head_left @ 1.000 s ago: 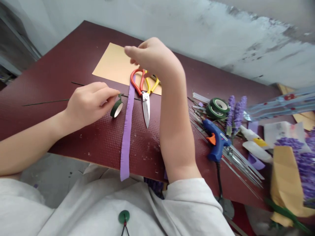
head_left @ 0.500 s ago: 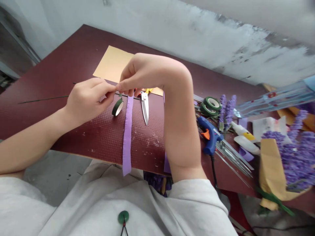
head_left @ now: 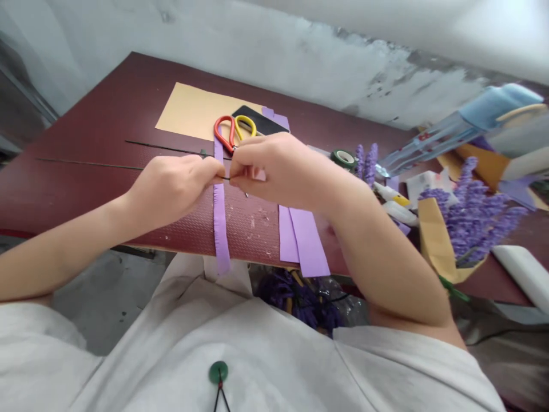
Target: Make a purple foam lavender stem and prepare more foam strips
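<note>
The thin dark wire stem (head_left: 86, 164) is the weak point: it is held only at the fingertips, so a slackened grip could let it slip or spring, and its long free end, running out past the left hand (head_left: 171, 194), could bend or snag on a second wire (head_left: 167, 147) lying just beyond that hand on the dark red tabletop (head_left: 86, 109). The orange-and-yellow-handled scissors (head_left: 224, 133) sit just beyond the right hand (head_left: 278, 174), blades partly under it, so a careless drop of that hand could meet their edge. Both forearms reach inward from either side, and the hands nearly meet above a fringed lilac paper strip (head_left: 221, 229). Both pinch the stem, though the fingers hide exactly how it is held.
</note>
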{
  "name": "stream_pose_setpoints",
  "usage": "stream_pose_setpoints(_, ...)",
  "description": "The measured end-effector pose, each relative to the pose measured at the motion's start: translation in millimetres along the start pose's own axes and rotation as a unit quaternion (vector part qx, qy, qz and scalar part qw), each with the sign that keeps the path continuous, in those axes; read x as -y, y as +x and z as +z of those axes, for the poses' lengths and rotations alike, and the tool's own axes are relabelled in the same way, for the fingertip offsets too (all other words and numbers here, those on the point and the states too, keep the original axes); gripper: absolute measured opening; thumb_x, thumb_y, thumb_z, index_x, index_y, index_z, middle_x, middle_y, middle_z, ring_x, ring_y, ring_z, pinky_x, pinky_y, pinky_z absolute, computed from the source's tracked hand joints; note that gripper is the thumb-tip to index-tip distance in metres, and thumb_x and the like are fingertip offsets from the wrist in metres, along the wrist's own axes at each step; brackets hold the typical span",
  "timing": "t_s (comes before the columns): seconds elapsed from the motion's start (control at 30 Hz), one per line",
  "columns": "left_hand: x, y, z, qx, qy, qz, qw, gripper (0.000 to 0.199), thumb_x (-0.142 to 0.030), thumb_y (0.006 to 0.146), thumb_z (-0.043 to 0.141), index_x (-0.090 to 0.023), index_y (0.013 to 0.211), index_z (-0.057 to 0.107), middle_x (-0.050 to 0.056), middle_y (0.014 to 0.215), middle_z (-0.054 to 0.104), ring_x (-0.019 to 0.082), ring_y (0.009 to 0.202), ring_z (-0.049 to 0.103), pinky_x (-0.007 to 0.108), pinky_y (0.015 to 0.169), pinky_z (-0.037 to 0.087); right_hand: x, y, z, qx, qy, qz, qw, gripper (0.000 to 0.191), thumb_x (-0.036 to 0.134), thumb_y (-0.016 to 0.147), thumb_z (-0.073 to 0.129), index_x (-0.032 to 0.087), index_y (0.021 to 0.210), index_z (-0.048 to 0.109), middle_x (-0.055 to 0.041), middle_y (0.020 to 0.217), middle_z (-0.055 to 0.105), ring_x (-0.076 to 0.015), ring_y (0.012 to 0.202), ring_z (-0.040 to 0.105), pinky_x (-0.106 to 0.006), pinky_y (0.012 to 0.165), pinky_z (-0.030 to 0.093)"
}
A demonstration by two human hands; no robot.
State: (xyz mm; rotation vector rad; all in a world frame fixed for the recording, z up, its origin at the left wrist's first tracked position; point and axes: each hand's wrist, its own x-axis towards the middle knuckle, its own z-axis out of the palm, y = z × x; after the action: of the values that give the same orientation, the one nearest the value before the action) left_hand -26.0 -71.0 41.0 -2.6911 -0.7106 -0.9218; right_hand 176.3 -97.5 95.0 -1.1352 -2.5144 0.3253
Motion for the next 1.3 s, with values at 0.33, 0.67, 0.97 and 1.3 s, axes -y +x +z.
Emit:
stream_pose_setpoints(0.33,-49.9,-20.5,-15.1,-0.131,0.075,0.046,0.988,0.013,-0.026,0.088,0.053,-0.025,0.101,0.056,0.004,0.114,0.063,0.024,0.112,0.053,0.039,0.089,0.043,52.1,-67.2,43.3,-0.228,0.14,0.066,0.961,0.013,0.016,0.081,0.053,0.022,0.071,0.057,-0.0002,0.073,0.056,-0.0127,0.069,0.052,-0.028,0.065,0.041)
stream_pose_setpoints(0.67,-93.5,-41.4,-2.1,-0.097,-0.574,-0.318,0.748,0.027,-0.039,0.083,0.063,-0.026,0.105,0.07,0.004,0.089,0.073,0.018,0.073,0.067,0.032,0.064,0.057,56.8,-80.9,114.0,-0.211,0.67,0.176,0.69,0.017,0.038,0.069,0.072,0.023,0.067,0.067,0.0019,0.066,0.063,-0.0102,0.054,0.057,-0.027,0.057,0.049)
stream_pose_setpoints(0.97,-94.4,-44.6,10.8,-0.126,-0.686,-0.393,0.599,0.009,-0.02,0.065,0.078,-0.019,0.071,0.072,0.0,0.068,0.07,0.013,0.058,0.064,0.023,0.049,0.056,59.6,-88.2,128.3,-0.257,0.559,0.155,0.773,0.012,0.031,0.077,0.066,0.019,0.074,0.064,0.0008,0.072,0.061,-0.0101,0.064,0.057,-0.025,0.062,0.048)
stream_pose_setpoints(1.3,-96.2,-49.4,28.8,-0.164,-0.63,-0.409,0.639,0.014,-0.017,0.065,0.08,-0.017,0.068,0.066,-0.004,0.065,0.062,0.005,0.059,0.057,0.012,0.054,0.048,68.1,-85.9,128.8,-0.344,0.303,0.135,0.878,0.01,0.014,0.08,0.057,0.017,0.073,0.062,-0.0009,0.073,0.06,-0.0096,0.07,0.055,-0.023,0.066,0.046)
